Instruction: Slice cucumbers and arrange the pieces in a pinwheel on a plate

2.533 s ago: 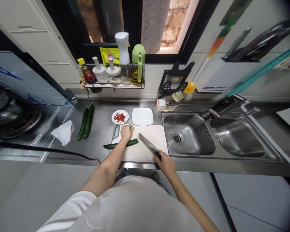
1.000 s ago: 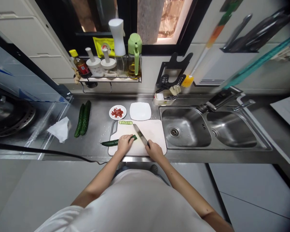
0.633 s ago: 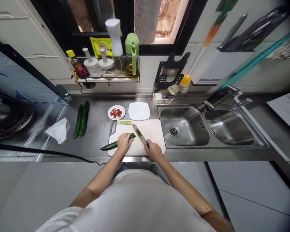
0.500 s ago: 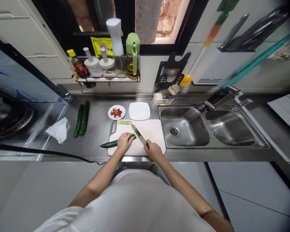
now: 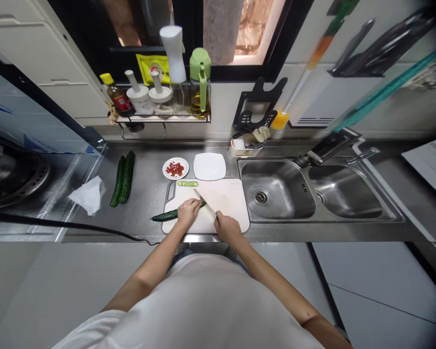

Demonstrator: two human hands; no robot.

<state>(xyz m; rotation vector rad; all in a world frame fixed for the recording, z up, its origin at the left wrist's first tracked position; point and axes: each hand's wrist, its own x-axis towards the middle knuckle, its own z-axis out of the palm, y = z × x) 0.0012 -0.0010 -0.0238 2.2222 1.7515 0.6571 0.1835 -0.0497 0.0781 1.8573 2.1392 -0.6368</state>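
Note:
A dark green cucumber (image 5: 164, 216) lies across the left part of the white cutting board (image 5: 232, 198), its tip past the board's left edge. My left hand (image 5: 189, 212) is closed over its right part. In my right hand (image 5: 227, 227) is the handle of a knife (image 5: 208, 207), whose blade slants up and left against the cucumber's right end, beside my left fingertips. Several pale green slices (image 5: 188, 183) lie in a row at the board's top edge. Behind the board are a white plate with chopped red pieces (image 5: 175, 168) and a bare white square plate (image 5: 210, 166).
Two whole cucumbers (image 5: 122, 179) and a crumpled white tissue (image 5: 89, 195) lie on the steel counter at the left. A double sink (image 5: 279, 189) adjoins the board's right side. Bottles stand on a wall rack (image 5: 163, 118). A black cable (image 5: 76, 227) crosses the front left.
The knife and my right hand have shifted slightly left, and the blade now shows narrower, nearer my left fingers. My left hand has barely moved.

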